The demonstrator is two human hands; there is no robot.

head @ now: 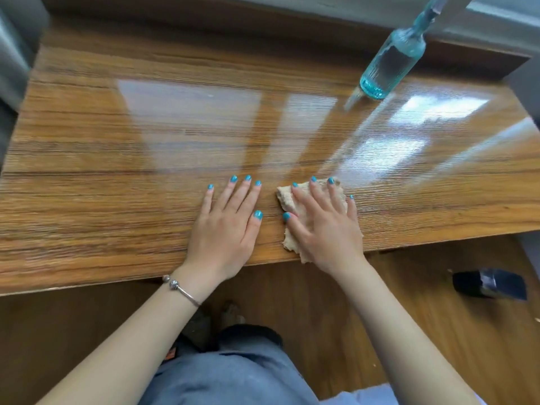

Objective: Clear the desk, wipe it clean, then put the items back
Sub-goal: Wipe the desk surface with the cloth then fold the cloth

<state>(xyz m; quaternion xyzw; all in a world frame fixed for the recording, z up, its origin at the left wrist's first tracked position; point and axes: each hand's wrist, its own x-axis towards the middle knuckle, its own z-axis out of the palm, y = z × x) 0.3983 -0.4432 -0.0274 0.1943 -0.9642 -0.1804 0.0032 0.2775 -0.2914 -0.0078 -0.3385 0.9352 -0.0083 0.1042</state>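
Note:
The glossy wooden desk [146, 135] fills the view. My right hand [324, 226] lies flat with spread fingers on a beige cloth [285, 197], pressing it onto the desk near the front edge. My left hand [228, 226] rests flat on the bare wood just left of the cloth, fingers straight, holding nothing. A tall turquoise glass bottle [391, 62] stands on the desk at the back right, well away from both hands.
The desk's front edge runs just below my wrists. A dark object [491, 283] lies on the wooden floor at the right. A grey wall and ledge border the desk at the back. My legs and feet show below the desk edge.

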